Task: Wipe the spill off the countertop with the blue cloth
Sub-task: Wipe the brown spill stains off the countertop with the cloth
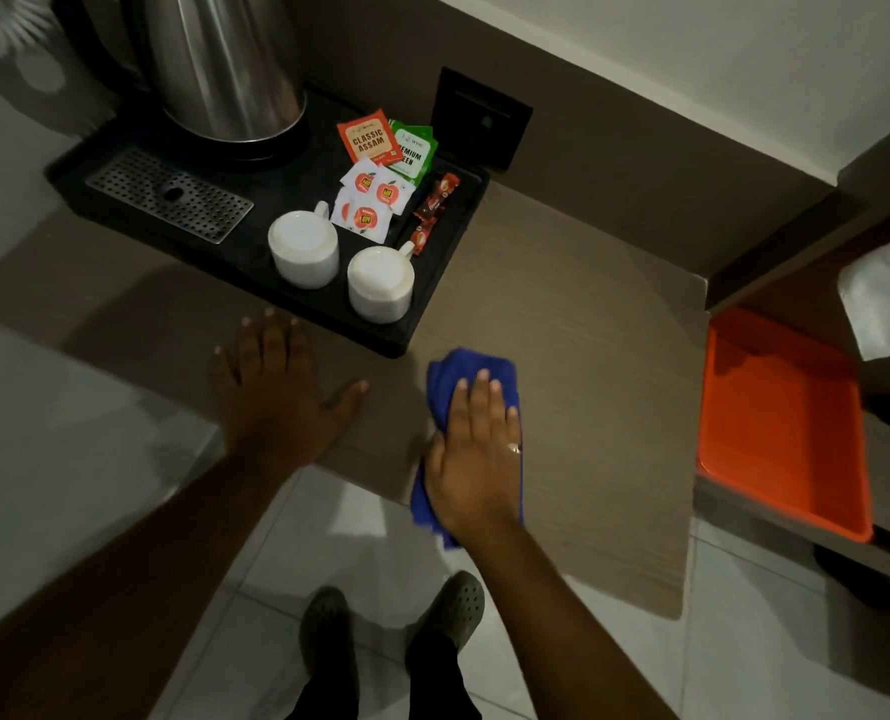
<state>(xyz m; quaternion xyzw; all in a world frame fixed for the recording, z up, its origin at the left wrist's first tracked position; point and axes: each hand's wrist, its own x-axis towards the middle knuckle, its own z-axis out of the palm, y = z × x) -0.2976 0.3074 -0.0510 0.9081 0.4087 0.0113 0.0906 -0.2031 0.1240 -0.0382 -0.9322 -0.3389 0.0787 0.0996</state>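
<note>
The blue cloth (463, 374) lies bunched on the brown wood-grain countertop (604, 407), near its front edge. My right hand (476, 454) presses flat on top of the cloth, fingers pointing away from me, and covers most of it. My left hand (276, 392) rests palm down on the bare countertop to the left of the cloth, fingers spread, holding nothing. I cannot make out any spill on the surface in this dim light.
A black tray (432, 298) just behind my hands holds a steel kettle (219, 65), two upturned white cups (305, 249), tea sachets (370, 142) and a drip grate (167, 200). An orange tray (780, 423) sits on a lower shelf at right. My feet stand on tiled floor below.
</note>
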